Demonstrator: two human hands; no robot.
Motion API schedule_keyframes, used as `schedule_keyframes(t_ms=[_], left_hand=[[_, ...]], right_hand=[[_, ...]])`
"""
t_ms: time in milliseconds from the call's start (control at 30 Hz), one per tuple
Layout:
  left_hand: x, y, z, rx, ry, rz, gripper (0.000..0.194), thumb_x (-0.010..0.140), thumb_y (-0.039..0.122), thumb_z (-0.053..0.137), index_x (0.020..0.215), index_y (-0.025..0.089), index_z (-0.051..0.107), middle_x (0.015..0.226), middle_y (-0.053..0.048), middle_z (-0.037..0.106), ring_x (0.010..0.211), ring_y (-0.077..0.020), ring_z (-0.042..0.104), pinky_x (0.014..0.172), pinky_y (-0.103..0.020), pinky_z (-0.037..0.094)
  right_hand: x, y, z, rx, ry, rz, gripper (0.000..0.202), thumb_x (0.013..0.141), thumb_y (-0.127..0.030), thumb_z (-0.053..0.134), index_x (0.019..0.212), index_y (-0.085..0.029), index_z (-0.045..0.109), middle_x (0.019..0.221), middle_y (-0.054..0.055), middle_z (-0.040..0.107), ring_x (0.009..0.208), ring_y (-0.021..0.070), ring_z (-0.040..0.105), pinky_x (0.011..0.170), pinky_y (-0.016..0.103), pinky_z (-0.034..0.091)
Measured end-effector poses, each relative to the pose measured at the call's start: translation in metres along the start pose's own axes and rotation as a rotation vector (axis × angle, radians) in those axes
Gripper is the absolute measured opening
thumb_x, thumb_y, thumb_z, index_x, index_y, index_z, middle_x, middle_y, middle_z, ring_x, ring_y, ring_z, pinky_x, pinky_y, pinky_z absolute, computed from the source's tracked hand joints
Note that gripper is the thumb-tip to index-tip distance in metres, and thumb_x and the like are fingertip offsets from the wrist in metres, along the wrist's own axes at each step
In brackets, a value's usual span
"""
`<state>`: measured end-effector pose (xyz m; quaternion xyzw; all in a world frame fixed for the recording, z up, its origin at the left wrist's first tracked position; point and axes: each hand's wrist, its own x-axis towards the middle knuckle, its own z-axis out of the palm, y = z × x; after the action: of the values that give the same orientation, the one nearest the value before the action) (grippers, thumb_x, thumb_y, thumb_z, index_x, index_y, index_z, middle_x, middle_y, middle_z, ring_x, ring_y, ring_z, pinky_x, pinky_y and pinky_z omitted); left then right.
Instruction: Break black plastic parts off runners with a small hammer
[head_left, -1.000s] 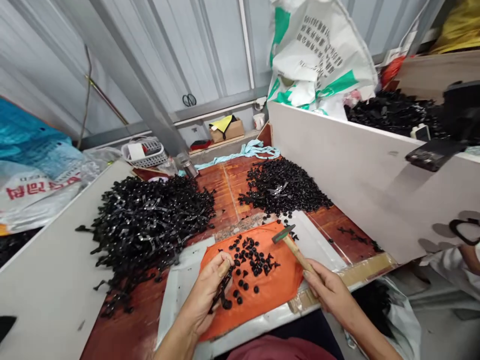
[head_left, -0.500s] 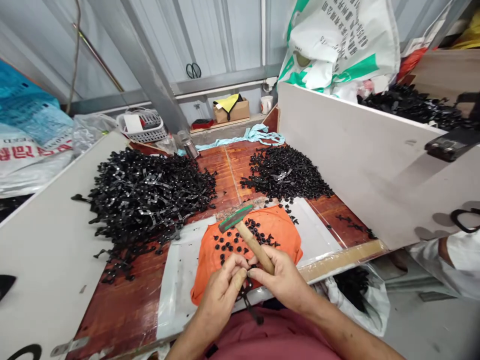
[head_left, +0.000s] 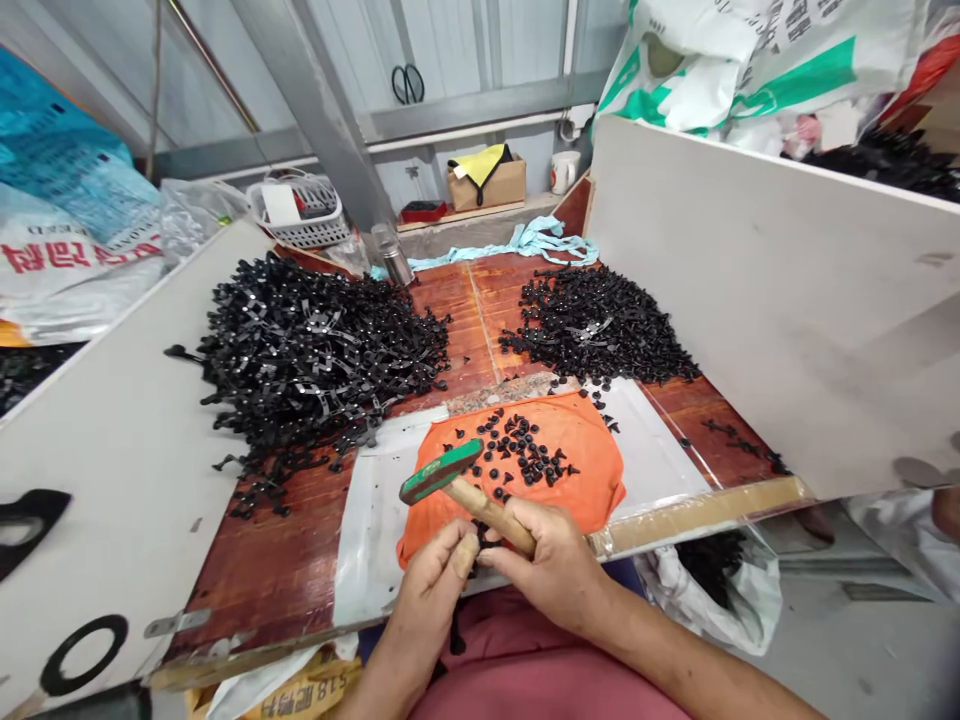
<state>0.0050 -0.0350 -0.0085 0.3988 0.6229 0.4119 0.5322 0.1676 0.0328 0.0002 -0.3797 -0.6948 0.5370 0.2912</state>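
Between the fingertips of my left hand is a black plastic strip, its end dangling below; most of it is hidden by the fingers. My right hand keeps a hammer by its wooden handle, the green head pointing up and left over the cloth. The right thumb and fingers meet the left fingertips at the black strip. Both hands are close together at the front edge of the orange cloth. Several small black mushroom-shaped plugs lie scattered on that cloth.
A big heap of black strips stands on the left, a heap of small black plugs on the right. Pale boards wall both sides. At the back are a metal cup, a basket and a box.
The hammer head has tipped left and lower over the cloth. The black strip hangs more hidden behind my left hand. The whole view has shifted, with the bench appearing slightly higher and further right.
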Motion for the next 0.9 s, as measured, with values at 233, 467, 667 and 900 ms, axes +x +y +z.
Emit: schedule_keyframes(t_ms=[233,467,667,900], left_hand=[[0.013,-0.01,-0.046,0.283,0.17,0.054,0.042,0.089,0.061,0.055,0.075,0.022,0.062,0.076,0.0,0.059,0.074,-0.0172,0.05,0.067,-0.024,0.041],[0.036,-0.015,-0.052,0.582,0.15,0.184,0.039,0.093,0.047,0.046,0.065,0.022,0.053,0.061,0.002,0.052,0.065,-0.0161,0.05,0.064,-0.025,0.035],[0.045,-0.015,-0.049,0.687,0.144,0.201,0.04,0.095,0.045,0.038,0.064,0.021,0.046,0.06,0.003,0.048,0.062,-0.015,0.05,0.064,-0.026,0.033],[0.049,-0.015,-0.048,0.765,0.12,0.214,0.039,0.096,0.045,0.035,0.065,0.021,0.042,0.06,0.003,0.048,0.063,-0.0148,0.05,0.065,-0.026,0.032]], right_hand=[[-0.022,0.016,-0.043,-0.024,-0.012,0.1,0.026,0.097,-0.029,0.056,0.12,-0.022,0.066,0.086,-0.002,0.065,0.076,0.0162,0.058,0.07,0.025,0.044],[-0.056,0.067,-0.076,-0.135,0.155,0.215,0.033,0.104,-0.044,0.042,0.114,-0.02,0.063,0.07,-0.003,0.054,0.065,0.0171,0.052,0.066,0.027,0.042],[-0.058,0.079,-0.074,-0.15,0.164,0.235,0.039,0.104,-0.048,0.041,0.123,-0.02,0.062,0.069,-0.003,0.053,0.065,0.0169,0.053,0.066,0.027,0.043],[-0.056,0.078,-0.073,-0.164,0.156,0.281,0.044,0.103,-0.051,0.042,0.131,-0.022,0.06,0.069,-0.004,0.053,0.06,0.0153,0.051,0.058,0.025,0.039]])
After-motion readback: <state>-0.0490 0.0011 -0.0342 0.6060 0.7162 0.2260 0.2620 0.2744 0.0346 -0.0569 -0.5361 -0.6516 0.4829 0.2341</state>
